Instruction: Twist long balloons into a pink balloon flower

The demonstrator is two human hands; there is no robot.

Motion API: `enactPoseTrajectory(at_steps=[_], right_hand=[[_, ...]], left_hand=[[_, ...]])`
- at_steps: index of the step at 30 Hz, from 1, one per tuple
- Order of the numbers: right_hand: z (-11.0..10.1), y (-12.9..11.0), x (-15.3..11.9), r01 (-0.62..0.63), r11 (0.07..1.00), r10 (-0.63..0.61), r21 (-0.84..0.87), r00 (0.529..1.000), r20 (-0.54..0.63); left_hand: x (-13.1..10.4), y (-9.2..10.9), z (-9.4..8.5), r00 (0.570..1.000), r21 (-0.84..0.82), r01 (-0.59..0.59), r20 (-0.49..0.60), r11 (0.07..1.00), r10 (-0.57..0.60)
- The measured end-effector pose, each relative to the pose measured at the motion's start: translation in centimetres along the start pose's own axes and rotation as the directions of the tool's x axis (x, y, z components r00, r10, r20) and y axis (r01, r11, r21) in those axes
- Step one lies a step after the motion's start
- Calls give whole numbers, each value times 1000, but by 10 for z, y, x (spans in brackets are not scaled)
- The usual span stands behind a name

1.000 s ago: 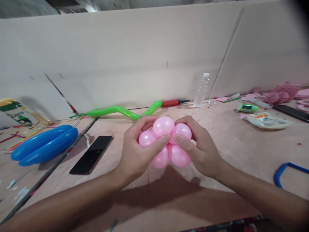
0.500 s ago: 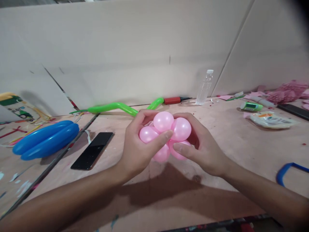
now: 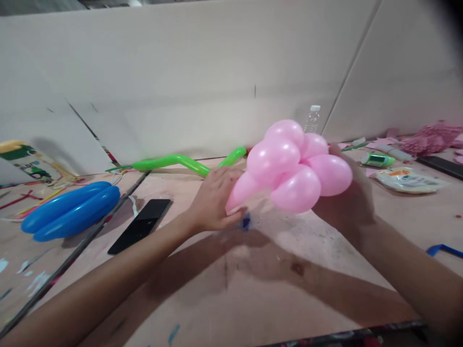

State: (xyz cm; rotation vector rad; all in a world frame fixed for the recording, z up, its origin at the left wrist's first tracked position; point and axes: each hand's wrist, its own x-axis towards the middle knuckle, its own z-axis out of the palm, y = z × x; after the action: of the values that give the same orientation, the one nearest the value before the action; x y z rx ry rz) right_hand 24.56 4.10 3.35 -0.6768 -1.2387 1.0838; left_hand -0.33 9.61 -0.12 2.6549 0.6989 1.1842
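A pink twisted balloon (image 3: 273,156), pinched into a cluster of several round bubbles, is held above the table between both hands. My left hand (image 3: 217,200) is closed around a longer, tapering section at the cluster's left end. My right hand (image 3: 350,207) grips the cluster from behind on its right side, its fingers largely hidden by the bubbles. Behind my left hand, a long green balloon (image 3: 162,161) lies bent along the wall. A dark blue spot (image 3: 246,221) shows just right of my left fingertips; what it is I cannot make out.
On the left lie a folded blue balloon (image 3: 72,209) and a black phone (image 3: 140,225). A clear bottle (image 3: 313,120) stands by the wall (image 3: 181,72), partly covered. To the right are a green-labelled tube (image 3: 378,159), a plastic packet (image 3: 407,180) and pink paper (image 3: 430,140).
The pink cluster has risen, turned and come closer, now right of where it was. My left hand has gone from the bubbles to the tapering end; my right hand has shifted right, behind the cluster.
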Motion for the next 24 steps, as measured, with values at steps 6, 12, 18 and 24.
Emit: enactPoseTrajectory(at_steps=[6,12,18,24], right_hand=[[7,49,-2,-53,985,92,-162,966,242],[26,91,-40,-239,905,378,-352,831,409],[23,82,-27,-273,944,304,-187,938,166],[14,54,-8,55,991,-59,-121,998,-25]], left_hand=[[-1,16,24,802,-475,448,-160,757,-575],[-6,41,33,850,-606,425,12,672,-527],[-9,0,36,897,-205,441,56,874,-439],[-18,-49,38,837,111,538,50,836,-545]])
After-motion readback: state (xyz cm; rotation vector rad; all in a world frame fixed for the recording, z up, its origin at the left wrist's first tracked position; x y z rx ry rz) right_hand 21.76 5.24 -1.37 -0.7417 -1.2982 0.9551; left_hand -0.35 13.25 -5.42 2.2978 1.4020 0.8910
